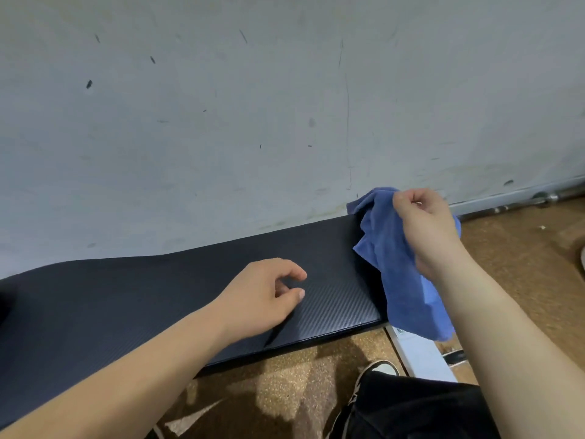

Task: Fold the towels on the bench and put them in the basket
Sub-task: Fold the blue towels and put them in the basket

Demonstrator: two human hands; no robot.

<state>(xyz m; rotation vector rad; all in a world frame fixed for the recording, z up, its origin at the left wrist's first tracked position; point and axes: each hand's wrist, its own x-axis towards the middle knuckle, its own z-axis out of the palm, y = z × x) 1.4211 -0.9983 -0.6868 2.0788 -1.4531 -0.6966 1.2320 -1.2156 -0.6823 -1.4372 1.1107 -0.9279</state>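
Blue towel (392, 258) hangs bunched from my right hand (427, 226), pinched near its top between thumb and curled fingers. It is at the right end of the bench (158, 296), and its lower part drapes past that end toward the floor (285, 391). My left hand (262, 296) is over the pad near the middle, fingers loosely curled, holding nothing. I cannot confirm contact with the pad.

Assessment: the step in hand is pick-up ahead of folding, and no fold is made. The next move calls for the left hand to take a second corner so the cloth can be spread flat.

Clearances: the wall (285, 106) runs tight along the far edge. The near edge drops to the floor. A white frame (418, 353) sits under the right end. The best working room is the pad's long run leftward. The basket is not in view.
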